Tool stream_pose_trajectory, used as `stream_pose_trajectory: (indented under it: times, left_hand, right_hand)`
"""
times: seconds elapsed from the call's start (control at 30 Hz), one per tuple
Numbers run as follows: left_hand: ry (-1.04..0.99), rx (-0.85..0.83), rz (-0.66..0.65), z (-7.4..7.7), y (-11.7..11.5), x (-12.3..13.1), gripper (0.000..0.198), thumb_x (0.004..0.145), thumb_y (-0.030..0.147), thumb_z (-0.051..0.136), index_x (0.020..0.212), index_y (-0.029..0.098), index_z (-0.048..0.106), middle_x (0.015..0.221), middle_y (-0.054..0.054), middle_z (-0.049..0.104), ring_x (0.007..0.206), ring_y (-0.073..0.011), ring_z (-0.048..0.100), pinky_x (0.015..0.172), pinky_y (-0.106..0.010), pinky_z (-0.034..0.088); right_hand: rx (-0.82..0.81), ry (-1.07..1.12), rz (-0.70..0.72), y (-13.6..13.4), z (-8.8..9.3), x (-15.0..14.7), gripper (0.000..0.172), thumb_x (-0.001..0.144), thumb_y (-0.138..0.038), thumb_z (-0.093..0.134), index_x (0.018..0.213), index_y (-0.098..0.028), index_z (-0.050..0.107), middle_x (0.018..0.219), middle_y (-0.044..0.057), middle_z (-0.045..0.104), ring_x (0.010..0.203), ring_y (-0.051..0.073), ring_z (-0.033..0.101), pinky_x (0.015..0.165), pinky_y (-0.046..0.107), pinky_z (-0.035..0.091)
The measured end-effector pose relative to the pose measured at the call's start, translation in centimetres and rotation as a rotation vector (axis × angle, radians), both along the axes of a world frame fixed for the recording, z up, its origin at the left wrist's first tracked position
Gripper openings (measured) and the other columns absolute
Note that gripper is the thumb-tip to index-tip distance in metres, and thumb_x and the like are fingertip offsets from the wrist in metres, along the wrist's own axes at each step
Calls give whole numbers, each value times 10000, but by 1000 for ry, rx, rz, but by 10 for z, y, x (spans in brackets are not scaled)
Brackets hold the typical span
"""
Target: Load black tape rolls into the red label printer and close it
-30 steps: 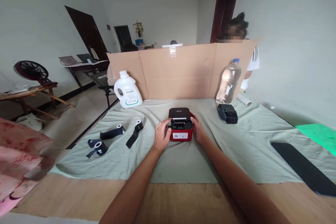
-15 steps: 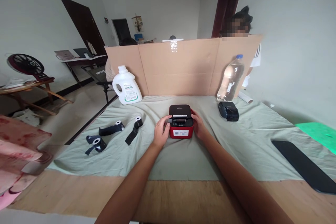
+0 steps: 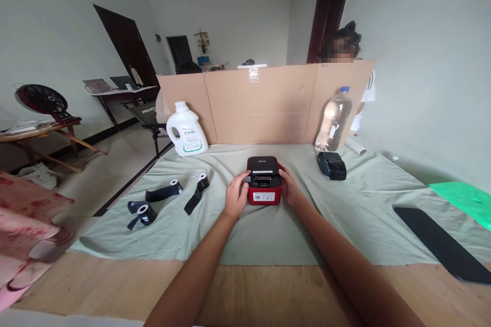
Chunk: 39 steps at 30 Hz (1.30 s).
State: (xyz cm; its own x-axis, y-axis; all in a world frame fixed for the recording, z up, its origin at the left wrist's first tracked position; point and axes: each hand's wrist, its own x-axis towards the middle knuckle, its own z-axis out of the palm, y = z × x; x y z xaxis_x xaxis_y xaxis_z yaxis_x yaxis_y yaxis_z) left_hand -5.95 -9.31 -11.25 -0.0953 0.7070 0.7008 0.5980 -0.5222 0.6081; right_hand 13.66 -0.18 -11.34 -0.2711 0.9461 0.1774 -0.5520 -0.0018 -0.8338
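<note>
Pale green cloth covers most of a wooden table, with a folded cardboard screen standing along its far edge and grey-white walls behind.

Head view — at frame centre sits a small red-and-black label printer. The left hand cups its left side with the thumb laid over the top near the paper slot; the right hand presses flat against its right side. Both hands are in contact with the housing, bracing it rather than lifting it; the printer rests on the cloth.

Judged step: steadying the unit while working the lid or the slot area. The next move likely calls for one hand holding the base firm while a thumb acts on the top.

Count, left to right:
- Rolls with black tape trailing — three, lower left of centre.
- White detergent jug — one, left of the screen.
- Clear water bottle — one, right end of the screen.
- Second printer, black — one, just below the bottle.
- White paper tube — one.
- Flat black panel — one, lower right.
- Green sheet — one, right edge.

Another person stands behind the screen, upper right.
</note>
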Motion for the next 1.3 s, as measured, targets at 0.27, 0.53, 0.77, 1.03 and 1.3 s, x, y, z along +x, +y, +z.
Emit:
stream_pose_trajectory:
  times: [0.27, 0.53, 0.77, 1.03, 1.3]
  left_hand:
    - [-112, -19, -47, 1, 0, 1, 357, 1033, 298, 394, 1317, 210, 592, 1340, -89, 661, 1232, -216, 618, 1088, -401, 467]
    - [-100, -32, -55, 3, 1, 1, 337, 1037, 305, 375, 1237, 209, 630, 1244, -85, 692, 1189, -215, 632, 1051, -397, 483]
    - [-130, -28, -30, 4, 1, 3, 326, 1031, 293, 378, 1219, 205, 630, 1228, -86, 704, 1178, -215, 643, 1044, -398, 493]
    - [-73, -49, -42, 9, -2, 2, 320, 1026, 272, 389, 1243, 215, 617, 1250, -81, 684, 1181, -212, 631, 1046, -388, 482]
    - [-7, -37, -85, 9, -5, -2, 340, 1030, 277, 388, 1304, 225, 583, 1288, -86, 655, 1238, -215, 596, 1077, -393, 460]
  right_hand:
    - [-11, -15, 16, 0, 2, 3, 460, 778, -462, 748, 1207, -313, 673, 1270, -5, 711, 1294, 267, 579, 1122, 426, 431]
    - [-65, -54, 8, 1, 8, 3, 450, 707, -345, 738, 1154, -315, 690, 1211, -20, 732, 1212, 280, 627, 1021, 420, 500]
    - [-91, -58, -12, -2, 8, 2, 465, 707, -361, 750, 1166, -323, 685, 1170, -21, 746, 1167, 280, 651, 1001, 427, 507]
    - [-52, -67, -31, -2, 7, 2, 459, 708, -393, 754, 1156, -313, 693, 1227, -7, 730, 1219, 276, 630, 1052, 429, 483]
    - [-39, -66, -19, -4, 6, 2, 497, 741, -439, 757, 1213, -304, 677, 1231, 6, 733, 1221, 290, 635, 1053, 453, 488]
